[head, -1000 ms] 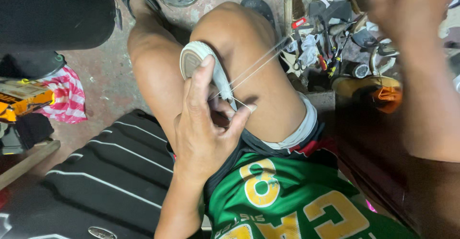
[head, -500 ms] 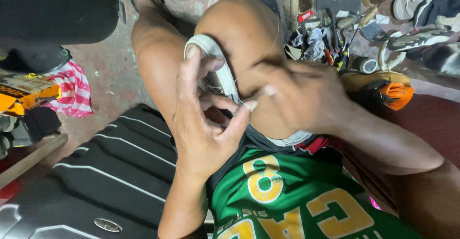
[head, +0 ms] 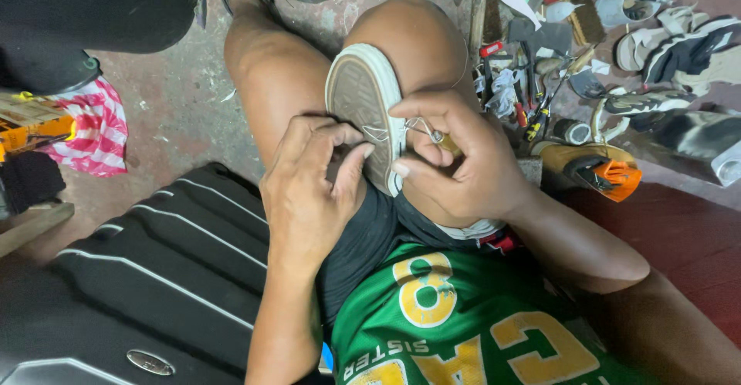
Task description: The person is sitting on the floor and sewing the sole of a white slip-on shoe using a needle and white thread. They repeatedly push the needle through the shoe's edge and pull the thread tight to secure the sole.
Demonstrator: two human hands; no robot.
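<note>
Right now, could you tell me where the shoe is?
The shoe sits mid-frame, sole up, wedged between the knees, with the left hand and right hand on it.

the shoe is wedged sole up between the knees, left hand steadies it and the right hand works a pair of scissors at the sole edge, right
Not quite. The head view shows the right hand holding a thin metal stitching tool with a yellowish handle, not scissors, at the white sole edge. The shoe does sit sole up between the knees, with the left hand steadying it.

Oval silver badge (head: 150,362) on black ribbed case (head: 154,277), lower left.
</note>
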